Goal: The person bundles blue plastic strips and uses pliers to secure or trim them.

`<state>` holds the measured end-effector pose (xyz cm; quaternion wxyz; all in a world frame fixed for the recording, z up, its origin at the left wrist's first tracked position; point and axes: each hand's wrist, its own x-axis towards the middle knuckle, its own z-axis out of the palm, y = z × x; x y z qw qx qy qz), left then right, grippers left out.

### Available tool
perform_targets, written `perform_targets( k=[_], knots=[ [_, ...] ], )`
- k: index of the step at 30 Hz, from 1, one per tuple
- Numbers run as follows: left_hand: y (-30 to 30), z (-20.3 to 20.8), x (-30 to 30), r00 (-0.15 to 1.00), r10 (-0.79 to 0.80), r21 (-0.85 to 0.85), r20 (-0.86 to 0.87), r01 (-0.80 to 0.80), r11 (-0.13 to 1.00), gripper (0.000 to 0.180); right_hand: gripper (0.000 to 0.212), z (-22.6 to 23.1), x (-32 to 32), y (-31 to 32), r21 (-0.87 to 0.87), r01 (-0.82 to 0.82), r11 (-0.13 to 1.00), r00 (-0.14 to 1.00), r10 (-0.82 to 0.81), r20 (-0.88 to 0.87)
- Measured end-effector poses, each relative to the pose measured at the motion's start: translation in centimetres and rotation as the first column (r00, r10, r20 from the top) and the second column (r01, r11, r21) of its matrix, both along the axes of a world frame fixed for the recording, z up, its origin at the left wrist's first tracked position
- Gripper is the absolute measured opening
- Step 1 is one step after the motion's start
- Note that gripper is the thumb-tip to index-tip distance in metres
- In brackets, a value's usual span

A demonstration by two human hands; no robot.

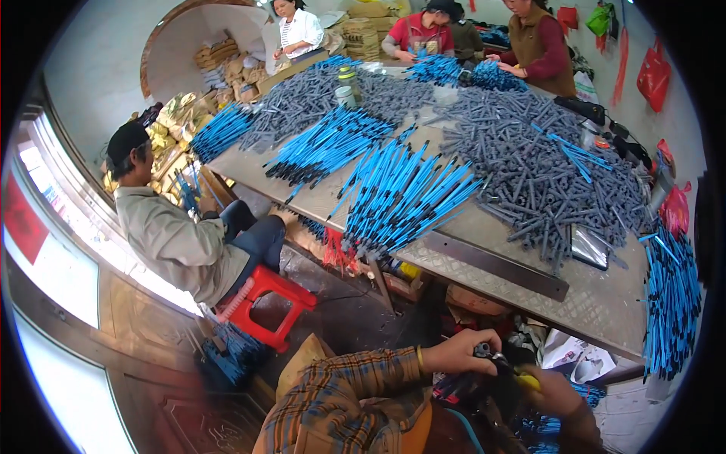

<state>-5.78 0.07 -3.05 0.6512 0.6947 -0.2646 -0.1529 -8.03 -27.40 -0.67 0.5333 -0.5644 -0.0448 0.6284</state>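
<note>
At the lower middle, below the table edge, my left hand (461,353) is closed with its fingers curled round a small dark grey tubular piece (482,349). Close beside it, my right hand (556,395) is wrapped round a hand tool with a yellow handle (528,381). The tool's dark metal head points toward the grey piece; blur and shadow hide its exact kind and whether the two touch. Ahead of both hands lies the table (522,299), with a big heap of grey ribbed plastic pieces (529,159) and fanned bundles of blue rods with black parts (408,193).
A metal bar (495,265) runs along the table's near edge; a phone-like dark slab (589,247) lies right of it. More blue rods (671,303) hang at the right. A person on a red stool (268,303) sits at left; other people work at the far side.
</note>
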Motion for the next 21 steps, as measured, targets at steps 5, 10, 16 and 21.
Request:
perform_targets(
  k=[5, 10, 16, 21],
  knots=[
    [-0.4, 0.2, 0.1, 0.985, -0.166, -0.020, 0.046, 0.167, 0.986, 0.039, 0.059, -5.2, -2.0, -2.5, 0.232, 0.199, 0.952, 0.924, -0.104, -0.369],
    [-0.5, -0.4, 0.3, 0.998, -0.024, -0.039, 0.066, 0.027, 0.999, 0.034, 0.059, 1.3, -0.2, 0.7, 0.072, 0.042, 0.997, 0.942, -0.064, 0.330],
    [-0.6, 0.5, -0.1, 0.991, -0.085, -0.074, 0.101, 0.092, 0.993, 0.034, 0.058, -3.3, -1.5, -2.0, -0.224, -0.054, 0.973, 0.405, 0.226, 0.886],
    [-0.8, -0.4, -0.2, 0.982, -0.188, -0.050, 0.022, 0.189, 0.981, 0.036, 0.062, -7.7, -3.5, -2.6, 0.249, 0.158, 0.956, 0.987, -0.163, -0.001]
  ],
)
